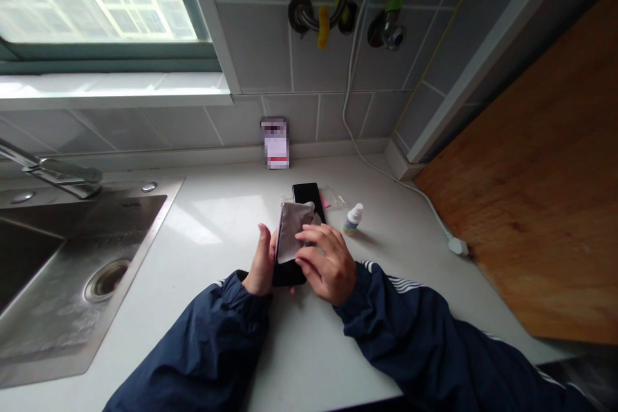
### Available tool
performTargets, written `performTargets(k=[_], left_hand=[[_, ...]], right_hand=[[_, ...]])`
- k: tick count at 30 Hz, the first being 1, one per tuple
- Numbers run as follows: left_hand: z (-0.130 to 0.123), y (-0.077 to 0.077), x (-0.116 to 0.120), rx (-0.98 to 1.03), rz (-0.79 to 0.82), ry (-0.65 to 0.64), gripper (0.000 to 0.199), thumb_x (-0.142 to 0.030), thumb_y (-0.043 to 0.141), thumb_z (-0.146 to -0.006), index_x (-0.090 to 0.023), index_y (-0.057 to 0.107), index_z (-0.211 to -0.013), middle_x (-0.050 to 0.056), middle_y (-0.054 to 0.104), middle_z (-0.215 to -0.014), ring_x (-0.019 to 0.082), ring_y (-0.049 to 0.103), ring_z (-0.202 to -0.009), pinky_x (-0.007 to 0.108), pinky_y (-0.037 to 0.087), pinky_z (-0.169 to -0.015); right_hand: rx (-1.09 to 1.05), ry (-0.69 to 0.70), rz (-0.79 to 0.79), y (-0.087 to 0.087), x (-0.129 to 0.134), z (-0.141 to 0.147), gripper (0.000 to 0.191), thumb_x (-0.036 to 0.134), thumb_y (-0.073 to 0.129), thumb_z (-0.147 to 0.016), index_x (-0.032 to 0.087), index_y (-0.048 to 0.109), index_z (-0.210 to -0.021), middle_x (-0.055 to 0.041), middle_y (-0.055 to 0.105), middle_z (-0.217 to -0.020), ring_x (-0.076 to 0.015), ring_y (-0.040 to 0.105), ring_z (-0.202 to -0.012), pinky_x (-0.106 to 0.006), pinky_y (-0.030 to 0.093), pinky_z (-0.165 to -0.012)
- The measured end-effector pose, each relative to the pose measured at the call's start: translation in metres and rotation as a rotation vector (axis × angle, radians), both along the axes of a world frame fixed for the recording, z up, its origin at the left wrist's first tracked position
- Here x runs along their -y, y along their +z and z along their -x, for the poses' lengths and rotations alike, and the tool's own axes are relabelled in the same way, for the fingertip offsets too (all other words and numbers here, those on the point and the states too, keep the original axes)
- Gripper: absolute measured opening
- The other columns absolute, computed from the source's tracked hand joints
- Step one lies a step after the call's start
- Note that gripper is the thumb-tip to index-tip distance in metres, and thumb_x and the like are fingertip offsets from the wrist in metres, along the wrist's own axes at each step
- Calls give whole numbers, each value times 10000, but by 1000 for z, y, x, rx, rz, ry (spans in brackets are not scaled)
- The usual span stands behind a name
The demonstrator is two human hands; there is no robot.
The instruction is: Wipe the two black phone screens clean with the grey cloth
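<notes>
My left hand (262, 264) supports a black smartphone (288, 275) from its left side and below, with the thumb pointing up along the edge. A grey cleaning cloth (291, 225) covers most of the phone's upper face. From the right, my right hand (331, 265) has its curled fingertips on the cloth's edge. Just behind the cloth lies a second black phone (306, 192), flat on the counter and partly hidden. A small white-capped spray bottle (353, 219) stands upright to the right of my right hand.
Clear plastic and a pink piece (325, 203) lie beside the second phone. A pixelated upright object (276, 145) leans on the tiled wall. At left is a steel sink (145, 257) with a faucet (62, 174). A white cable ends in a plug (458, 246) near a wooden panel (541, 206).
</notes>
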State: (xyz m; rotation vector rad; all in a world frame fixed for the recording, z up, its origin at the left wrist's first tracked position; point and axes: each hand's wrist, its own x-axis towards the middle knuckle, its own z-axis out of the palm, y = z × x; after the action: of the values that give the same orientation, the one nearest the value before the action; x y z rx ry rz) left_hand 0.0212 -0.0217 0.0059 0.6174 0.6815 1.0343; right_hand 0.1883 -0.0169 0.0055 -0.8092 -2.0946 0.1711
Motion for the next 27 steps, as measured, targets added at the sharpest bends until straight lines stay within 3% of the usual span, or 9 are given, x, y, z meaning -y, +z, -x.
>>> performTargets(k=[5,13,15,17,20,23,27], left_hand=[[-4,2,0,73,25,67,711,-679,394,-928,-214,442,-1463,86,716,-953,209,705,-694,279,590,-519],[-8,5,-2,22,-7,168,809,-746,472,-851,-133,545,-1374,139,733,-968,264,714,-798,325,593,-650],[-7,4,-2,43,-10,145,811,-741,467,-857,-143,520,-1403,136,731,-979,253,715,-772,309,588,-613],[-5,2,0,42,-4,66,811,-745,438,-867,-186,466,-1454,128,729,-992,238,714,-699,290,570,-516],[-2,4,3,-10,24,-88,820,-771,368,-867,-263,383,-1510,130,725,-1019,207,676,-528,272,508,-359],[-2,9,6,-29,30,-144,833,-787,320,-864,-293,335,-1535,150,717,-1052,199,657,-481,252,467,-306],[-3,15,7,-19,-1,-126,812,-756,286,-894,-291,290,-1559,172,704,-1108,226,685,-554,242,470,-312]], right_hand=[[56,24,5,-2,0,0,108,259,584,-952,216,683,-965,-47,693,-955,-195,621,-891,-406,473,-900],[-1,220,-2,-4,5,-2,166,263,572,-952,187,673,-1059,-55,671,-925,-169,621,-785,-309,515,-698],[-48,183,0,-3,5,-2,203,251,569,-943,190,665,-1111,-73,680,-1023,-193,641,-911,-335,546,-797],[-45,105,-1,-1,3,-2,322,284,543,-958,171,620,-1249,-111,639,-1257,-254,585,-1188,-418,512,-988],[107,44,-1,-1,-1,-2,553,440,409,-1022,123,431,-1475,-133,416,-1552,-330,286,-1485,-549,308,-1186],[227,55,-13,-4,-4,-3,730,597,219,-1026,104,259,-1563,-135,260,-1631,-348,132,-1533,-591,181,-1225],[152,29,-32,-6,-4,-5,751,623,165,-1018,132,191,-1587,-124,233,-1640,-327,158,-1531,-572,183,-1233]])
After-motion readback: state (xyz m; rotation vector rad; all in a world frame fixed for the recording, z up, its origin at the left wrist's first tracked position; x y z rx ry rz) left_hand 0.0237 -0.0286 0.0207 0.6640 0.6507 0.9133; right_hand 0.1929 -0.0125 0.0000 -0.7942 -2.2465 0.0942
